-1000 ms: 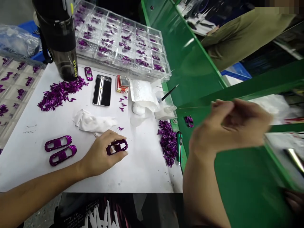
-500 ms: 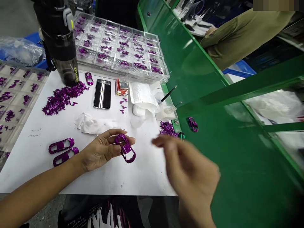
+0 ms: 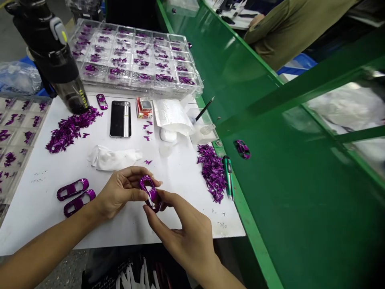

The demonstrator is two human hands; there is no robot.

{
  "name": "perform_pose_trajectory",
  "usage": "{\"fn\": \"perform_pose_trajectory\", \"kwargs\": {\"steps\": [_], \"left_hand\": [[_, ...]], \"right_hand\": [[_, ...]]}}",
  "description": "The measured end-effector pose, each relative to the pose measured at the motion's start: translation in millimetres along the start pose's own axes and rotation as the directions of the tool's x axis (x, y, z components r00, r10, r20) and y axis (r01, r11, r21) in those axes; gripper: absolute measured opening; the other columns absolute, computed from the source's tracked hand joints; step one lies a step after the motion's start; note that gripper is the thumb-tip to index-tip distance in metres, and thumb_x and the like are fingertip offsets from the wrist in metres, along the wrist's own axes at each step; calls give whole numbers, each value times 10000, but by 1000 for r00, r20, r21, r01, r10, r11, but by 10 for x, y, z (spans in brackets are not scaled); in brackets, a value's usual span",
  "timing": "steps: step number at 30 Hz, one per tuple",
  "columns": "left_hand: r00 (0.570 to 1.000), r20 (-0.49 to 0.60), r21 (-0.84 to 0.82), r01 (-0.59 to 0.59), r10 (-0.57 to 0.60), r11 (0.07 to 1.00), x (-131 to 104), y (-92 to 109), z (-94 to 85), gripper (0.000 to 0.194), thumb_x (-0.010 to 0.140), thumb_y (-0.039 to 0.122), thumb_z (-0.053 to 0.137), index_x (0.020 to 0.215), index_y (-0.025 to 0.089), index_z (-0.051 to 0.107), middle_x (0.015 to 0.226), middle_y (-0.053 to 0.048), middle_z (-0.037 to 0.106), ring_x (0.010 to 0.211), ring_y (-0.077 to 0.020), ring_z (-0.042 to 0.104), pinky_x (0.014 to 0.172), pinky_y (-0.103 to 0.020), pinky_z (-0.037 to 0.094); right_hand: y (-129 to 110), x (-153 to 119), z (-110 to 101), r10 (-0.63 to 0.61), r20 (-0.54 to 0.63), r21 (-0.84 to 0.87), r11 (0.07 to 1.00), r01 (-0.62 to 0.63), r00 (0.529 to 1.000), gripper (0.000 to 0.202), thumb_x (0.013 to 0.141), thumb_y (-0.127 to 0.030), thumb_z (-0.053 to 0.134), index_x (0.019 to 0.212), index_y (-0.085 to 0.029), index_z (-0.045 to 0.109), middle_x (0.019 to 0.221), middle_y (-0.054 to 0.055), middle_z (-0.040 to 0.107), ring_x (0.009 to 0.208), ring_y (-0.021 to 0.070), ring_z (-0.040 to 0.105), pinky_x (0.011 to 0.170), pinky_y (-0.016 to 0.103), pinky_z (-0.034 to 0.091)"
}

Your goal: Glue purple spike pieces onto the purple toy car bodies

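Note:
Between my two hands, above the white table top point(image 3: 180, 168), is a purple toy car body shell point(image 3: 152, 194) with open window gaps. My left hand point(image 3: 124, 190) pinches its left side between thumb and fingers. From the right, my right hand point(image 3: 183, 228) closes on the shell's near right end, thumb below and fingers behind it. Two more purple car shells point(image 3: 73, 189) lie to the left, beside my left forearm. A folded white cloth point(image 3: 114, 157) is just beyond my left hand. One small purple piece point(image 3: 147, 162) lies past my fingertips.
Purple piece heaps point(image 3: 70, 130) lie left and right, the latter beside a green-handled cutter point(image 3: 228, 176). A phone point(image 3: 120, 119), red box point(image 3: 143, 108) and dark bottle point(image 3: 60, 60) stand behind. Compartment trays point(image 3: 135, 86) are at the back. A car shell point(image 3: 242, 149) lies on the green conveyor point(image 3: 285, 192).
My right hand has come in from the right and now grips the car shell together with my left hand. The view has shifted, showing more of the right-hand heap and the cutter.

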State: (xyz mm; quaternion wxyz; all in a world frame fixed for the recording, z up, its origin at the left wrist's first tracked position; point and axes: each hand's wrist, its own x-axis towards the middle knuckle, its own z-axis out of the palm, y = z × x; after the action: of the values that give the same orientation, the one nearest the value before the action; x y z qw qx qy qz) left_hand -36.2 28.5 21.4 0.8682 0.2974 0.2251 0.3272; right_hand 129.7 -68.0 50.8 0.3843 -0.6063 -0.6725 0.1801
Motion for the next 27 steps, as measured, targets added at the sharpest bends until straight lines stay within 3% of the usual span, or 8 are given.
{"fn": "perform_pose_trajectory", "kwargs": {"steps": [8, 13, 15, 17, 18, 20, 22, 27], "left_hand": [[998, 24, 65, 60, -62, 996, -76, -162, 41, 438, 751, 315, 932, 1136, 265, 730, 1171, -72, 788, 1122, -273, 733, 960, -391, 596], [988, -28, 168, 153, -150, 974, -75, -198, 37, 506, 877, 537, 777, 1278, 238, 698, 1327, -148, 708, 1212, -319, 667, 1038, -450, 532], [981, -70, 178, 193, -183, 965, -66, -202, 38, 409, 938, 514, 710, 1244, 242, 712, 1222, -124, 733, 1082, -279, 698, 974, -437, 551], [977, -89, 194, 210, -196, 958, -57, -203, 46, 380, 939, 504, 711, 1210, 238, 726, 1139, -105, 738, 1000, -249, 697, 942, -420, 555], [975, -94, 207, 218, -203, 954, -52, -203, 52, 377, 932, 503, 721, 1196, 233, 731, 1113, -100, 737, 978, -241, 694, 943, -417, 552], [971, -111, 226, 230, -210, 947, -42, -207, 69, 378, 920, 503, 736, 1171, 220, 740, 1072, -95, 733, 947, -233, 690, 942, -418, 547], [969, -134, 223, 234, -208, 946, -32, -215, 82, 377, 911, 504, 746, 1146, 209, 747, 1032, -90, 729, 907, -225, 685, 911, -414, 551], [970, -166, 196, 210, -178, 958, -18, -239, 84, 380, 897, 494, 763, 1116, 184, 760, 982, -88, 727, 839, -204, 678, 829, -381, 556]], "right_hand": [[-36, -128, -166, 69, 80, 106, 991, -77, 994, 215, 927, -275, 723, 1117, -205, 651, 872, 20, 755, 734, 149, 718, 673, 238, 603], [495, -276, -864, 318, 14, -155, 937, -312, 948, 197, 910, -407, 692, 959, -220, 729, 735, 8, 743, 620, 165, 698, 607, 259, 573], [981, -295, -1269, 485, -231, -333, 775, -537, 843, 359, 861, -566, 678, 902, -215, 741, 719, 53, 747, 667, 240, 724, 642, 334, 584], [1488, -261, -1641, 669, -448, -442, 411, -797, 594, 418, 812, -627, 675, 824, -215, 742, 795, 124, 769, 842, 338, 752, 780, 427, 595], [1710, -228, -1788, 687, -512, -438, 308, -845, 516, 451, 842, -615, 634, 825, -179, 749, 812, 196, 762, 900, 409, 744, 805, 504, 583], [2041, -147, -1968, 678, -592, -416, 206, -886, 436, 541, 899, -579, 541, 951, -87, 759, 885, 316, 740, 970, 492, 719, 813, 606, 552], [2228, -52, -1994, 657, -591, -422, 243, -874, 468, 593, 923, -546, 504, 1128, -36, 726, 961, 332, 740, 1020, 484, 711, 850, 612, 542], [2389, 290, -1762, 557, -440, -501, 498, -707, 704, 563, 873, -576, 593, 1171, -117, 725, 1089, 198, 774, 1089, 341, 711, 953, 446, 550]]}}
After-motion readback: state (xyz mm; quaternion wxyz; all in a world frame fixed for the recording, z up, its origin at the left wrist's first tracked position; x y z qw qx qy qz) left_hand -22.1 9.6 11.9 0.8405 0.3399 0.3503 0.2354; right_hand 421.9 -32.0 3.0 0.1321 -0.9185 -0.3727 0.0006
